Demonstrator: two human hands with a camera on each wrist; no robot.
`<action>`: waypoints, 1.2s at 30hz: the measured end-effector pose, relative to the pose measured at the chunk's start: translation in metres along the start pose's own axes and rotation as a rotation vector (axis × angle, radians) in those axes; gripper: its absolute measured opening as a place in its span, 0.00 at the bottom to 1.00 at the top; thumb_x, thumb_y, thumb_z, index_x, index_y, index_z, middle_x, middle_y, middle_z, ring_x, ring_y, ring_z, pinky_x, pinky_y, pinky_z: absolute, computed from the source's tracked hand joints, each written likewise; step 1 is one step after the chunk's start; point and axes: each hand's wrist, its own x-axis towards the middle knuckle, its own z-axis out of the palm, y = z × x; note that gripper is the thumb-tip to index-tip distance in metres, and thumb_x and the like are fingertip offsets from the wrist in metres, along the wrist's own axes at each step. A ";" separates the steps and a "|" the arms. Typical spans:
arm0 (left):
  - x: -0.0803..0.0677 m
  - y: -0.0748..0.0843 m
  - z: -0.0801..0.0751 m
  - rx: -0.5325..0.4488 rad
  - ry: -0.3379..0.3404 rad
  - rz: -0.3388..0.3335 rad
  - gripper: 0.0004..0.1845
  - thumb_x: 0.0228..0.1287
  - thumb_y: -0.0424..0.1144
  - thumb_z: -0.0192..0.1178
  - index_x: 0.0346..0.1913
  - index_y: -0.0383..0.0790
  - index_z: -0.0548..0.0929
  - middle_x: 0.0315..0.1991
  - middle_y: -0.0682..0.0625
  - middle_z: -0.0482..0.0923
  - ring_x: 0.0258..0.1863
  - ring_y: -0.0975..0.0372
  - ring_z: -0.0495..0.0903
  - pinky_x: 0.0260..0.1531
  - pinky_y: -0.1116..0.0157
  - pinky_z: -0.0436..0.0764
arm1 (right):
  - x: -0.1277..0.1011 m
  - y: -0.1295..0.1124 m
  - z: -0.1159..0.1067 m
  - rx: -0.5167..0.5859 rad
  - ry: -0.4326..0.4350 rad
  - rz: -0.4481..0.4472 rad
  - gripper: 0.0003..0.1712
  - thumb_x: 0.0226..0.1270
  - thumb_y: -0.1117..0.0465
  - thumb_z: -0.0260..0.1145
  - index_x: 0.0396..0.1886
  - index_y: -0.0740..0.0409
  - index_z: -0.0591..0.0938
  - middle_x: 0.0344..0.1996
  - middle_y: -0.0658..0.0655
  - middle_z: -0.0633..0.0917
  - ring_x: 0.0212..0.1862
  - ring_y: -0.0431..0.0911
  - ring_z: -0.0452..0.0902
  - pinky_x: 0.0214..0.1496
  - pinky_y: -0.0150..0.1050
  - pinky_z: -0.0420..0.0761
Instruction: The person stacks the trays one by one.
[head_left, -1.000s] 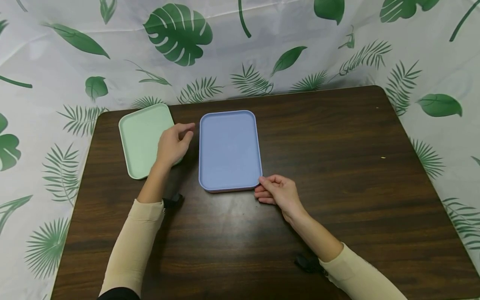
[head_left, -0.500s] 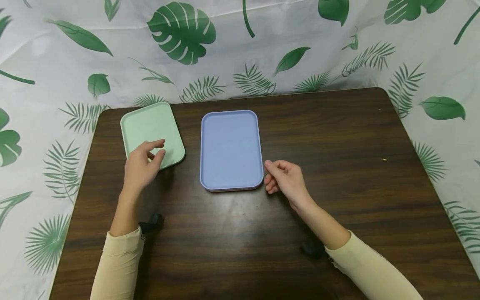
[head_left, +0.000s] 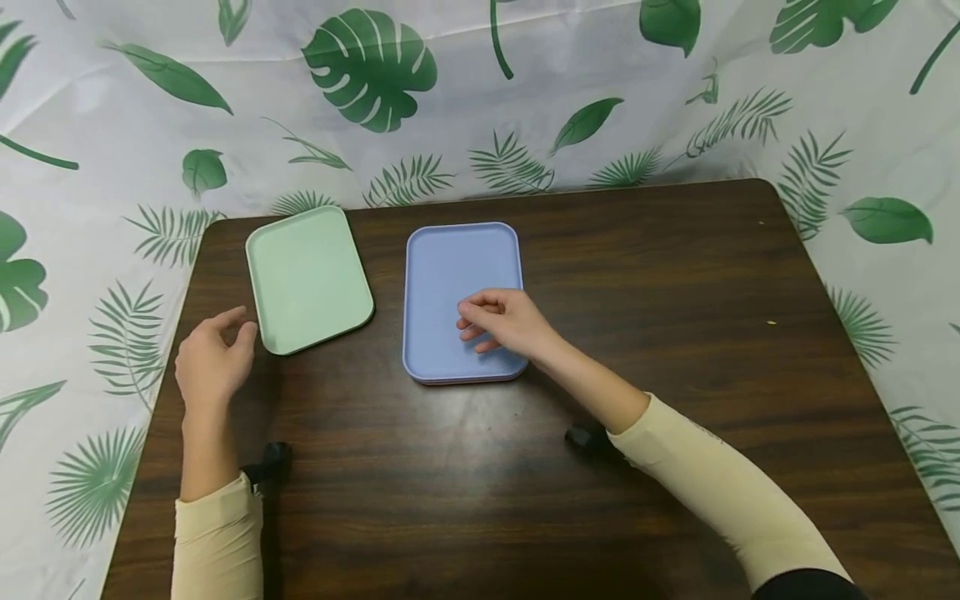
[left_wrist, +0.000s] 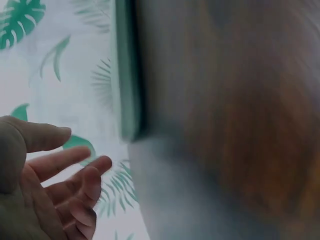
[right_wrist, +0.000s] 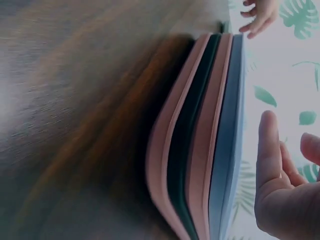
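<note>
A light blue rectangular tray [head_left: 450, 258] lies on top of a stack near the table's middle. Beneath it, the right wrist view shows a pink tray [right_wrist: 201, 165], a dark green tray [right_wrist: 178, 170] and another pink tray [right_wrist: 161, 155]. My right hand [head_left: 506, 321] hovers over the blue tray, fingers loosely bent, holding nothing. A pale green tray [head_left: 309, 279] lies slightly turned to the left of the stack. Just off its lower left side is my left hand [head_left: 213, 358], relaxed and holding nothing; in the left wrist view its fingers are apart from the tray.
The dark wood-grain table [head_left: 660, 275] extends far to the right of the stack. A white cloth with green leaf prints [head_left: 540, 83] hangs behind it and shows at both sides. Tiny pale specks lie on the right part of the table.
My left hand has moved left and toward me, across the green tray to its outer side. My right hand has left the stack's lower right corner and come over the blue tray.
</note>
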 end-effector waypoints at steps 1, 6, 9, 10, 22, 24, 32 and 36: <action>0.000 -0.004 0.000 0.014 -0.024 -0.028 0.25 0.72 0.48 0.48 0.65 0.41 0.77 0.52 0.36 0.80 0.35 0.45 0.77 0.35 0.45 0.71 | 0.004 -0.001 0.003 0.003 -0.011 0.007 0.20 0.72 0.57 0.63 0.53 0.70 0.81 0.41 0.66 0.86 0.40 0.49 0.86 0.35 0.42 0.84; -0.001 -0.015 0.001 0.047 -0.151 -0.094 0.31 0.73 0.52 0.43 0.70 0.34 0.69 0.59 0.33 0.75 0.55 0.35 0.72 0.50 0.37 0.67 | 0.026 -0.008 0.023 0.020 -0.046 0.022 0.22 0.73 0.59 0.62 0.59 0.68 0.78 0.46 0.67 0.85 0.43 0.51 0.85 0.36 0.42 0.84; 0.001 -0.018 0.003 0.044 -0.204 -0.086 0.34 0.74 0.54 0.42 0.71 0.32 0.66 0.58 0.32 0.75 0.58 0.34 0.69 0.53 0.36 0.65 | 0.038 -0.014 0.035 0.033 -0.063 0.025 0.23 0.72 0.60 0.63 0.62 0.68 0.76 0.48 0.67 0.84 0.45 0.52 0.85 0.37 0.42 0.84; 0.002 -0.018 0.003 0.042 -0.216 -0.079 0.34 0.74 0.54 0.42 0.71 0.31 0.66 0.58 0.32 0.75 0.58 0.33 0.69 0.53 0.36 0.65 | 0.042 -0.015 0.040 0.033 -0.070 0.027 0.24 0.72 0.60 0.62 0.63 0.68 0.76 0.49 0.67 0.84 0.46 0.52 0.85 0.37 0.42 0.84; 0.004 -0.016 0.008 0.043 -0.253 -0.031 0.31 0.74 0.52 0.46 0.68 0.30 0.70 0.59 0.30 0.73 0.61 0.33 0.66 0.56 0.37 0.63 | 0.082 -0.022 0.090 -0.111 -0.096 0.050 0.30 0.70 0.57 0.65 0.67 0.65 0.72 0.48 0.59 0.85 0.48 0.54 0.84 0.35 0.40 0.84; 0.005 -0.014 0.009 0.047 -0.257 -0.024 0.31 0.74 0.51 0.47 0.68 0.29 0.70 0.59 0.30 0.74 0.60 0.33 0.68 0.55 0.38 0.64 | 0.087 -0.020 0.095 -0.187 -0.088 0.030 0.30 0.69 0.57 0.65 0.67 0.64 0.72 0.46 0.58 0.86 0.44 0.53 0.85 0.33 0.40 0.84; 0.006 -0.013 0.014 0.080 -0.269 0.016 0.31 0.73 0.49 0.52 0.67 0.26 0.69 0.52 0.30 0.77 0.52 0.35 0.73 0.49 0.40 0.69 | 0.095 -0.024 0.112 -0.758 -0.047 -0.020 0.31 0.71 0.50 0.61 0.69 0.58 0.72 0.55 0.54 0.83 0.46 0.44 0.84 0.50 0.36 0.76; 0.007 -0.013 0.015 0.080 -0.256 0.028 0.31 0.72 0.48 0.53 0.66 0.26 0.70 0.51 0.30 0.78 0.51 0.36 0.74 0.48 0.40 0.69 | 0.097 -0.028 0.121 -0.953 -0.038 -0.008 0.28 0.71 0.48 0.60 0.65 0.57 0.75 0.58 0.54 0.80 0.58 0.47 0.76 0.55 0.39 0.75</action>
